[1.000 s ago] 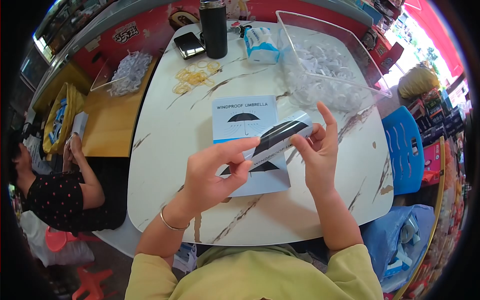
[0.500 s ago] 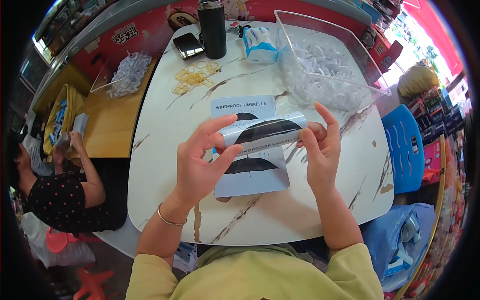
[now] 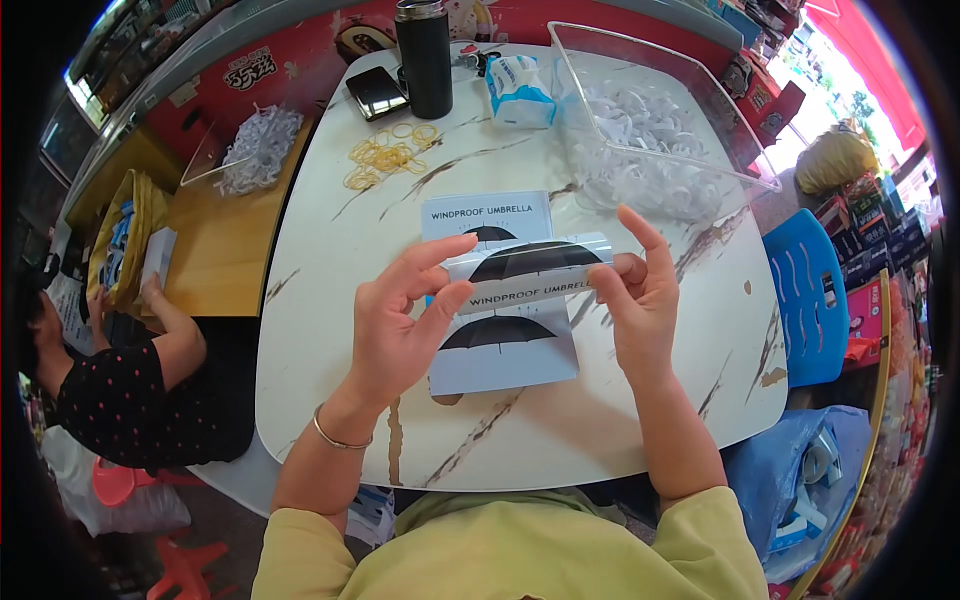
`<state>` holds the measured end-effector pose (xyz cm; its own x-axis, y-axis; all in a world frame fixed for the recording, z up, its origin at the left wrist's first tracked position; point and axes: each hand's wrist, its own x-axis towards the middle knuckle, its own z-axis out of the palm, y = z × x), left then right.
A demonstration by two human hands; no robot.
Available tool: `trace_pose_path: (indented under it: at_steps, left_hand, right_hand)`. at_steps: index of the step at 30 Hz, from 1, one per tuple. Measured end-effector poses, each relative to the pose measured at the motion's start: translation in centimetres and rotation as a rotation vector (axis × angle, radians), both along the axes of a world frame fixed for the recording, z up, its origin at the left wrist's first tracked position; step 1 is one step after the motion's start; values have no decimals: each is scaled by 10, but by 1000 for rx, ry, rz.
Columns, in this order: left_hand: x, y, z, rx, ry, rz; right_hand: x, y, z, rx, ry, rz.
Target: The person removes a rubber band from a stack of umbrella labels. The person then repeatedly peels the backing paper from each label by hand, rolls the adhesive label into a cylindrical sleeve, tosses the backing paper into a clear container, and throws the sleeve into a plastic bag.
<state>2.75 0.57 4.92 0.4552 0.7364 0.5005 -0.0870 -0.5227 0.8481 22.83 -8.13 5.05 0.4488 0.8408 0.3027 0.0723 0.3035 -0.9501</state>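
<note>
Between my two hands a glossy printed leaflet (image 3: 535,262) is curled into a roll, with "WINDPROOF UMBRELLA" and a black umbrella picture facing me. My left hand (image 3: 398,318) pinches its left end between thumb and fingers. On its right end are the thumb and bent fingers of my right hand (image 3: 640,300), one finger raised. Under the roll, more umbrella leaflets (image 3: 505,365) lie on the marbled table, partly hidden by the roll and my left hand.
Yellow rubber bands (image 3: 385,158), a phone (image 3: 378,93), a black bottle (image 3: 425,62) and a blue-white packet (image 3: 520,92) lie farther back. A clear bin (image 3: 680,150) holds white curled strips. At left, a co-worker (image 3: 130,390) handles a white piece beside a yellow bag (image 3: 128,225).
The roll has turned slightly in my fingers, so its lettering faces me more. My right thumb has moved a little left and down. The co-worker's hands have shifted toward the bag.
</note>
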Motion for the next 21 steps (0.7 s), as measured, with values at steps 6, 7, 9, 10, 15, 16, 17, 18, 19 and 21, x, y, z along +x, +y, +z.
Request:
trace_pose_path:
  at_steps: [6,7,9,10,15,16,17,18,19,21]
  left_hand:
    - [-2,2,1,-152,-42,-31]
    - [-1,1,1,-175,-60,-19]
    - [-2,0,4,-209,-48,-9]
    - [-5,-1,8,-220,-18,-12]
    - [1,-4,6,-156,-8,2]
    - [3,-4,4,-130,-27,11]
    - [5,-5,3,-104,-46,17]
    - [5,-6,3,-89,-15,42]
    - [2,-5,2,-73,11,57]
    - [-3,-4,-2,-64,60,86]
  right_hand:
    - [8,-1,-1,-58,-4,26]
    - [7,0,-2,-58,9,26]
    - [5,0,-4,-57,13,20]
    - [4,0,-5,-55,4,12]
    - [-4,-1,-6,0,-11,16]
    - [-9,-1,-5,14,-66,1]
    - [-13,-1,-5,28,-121,-16]
    - [-13,-1,-5,27,-158,3]
    - [-10,-1,-6,23,-201,12]
    - [-2,-8,3,-19,-212,34]
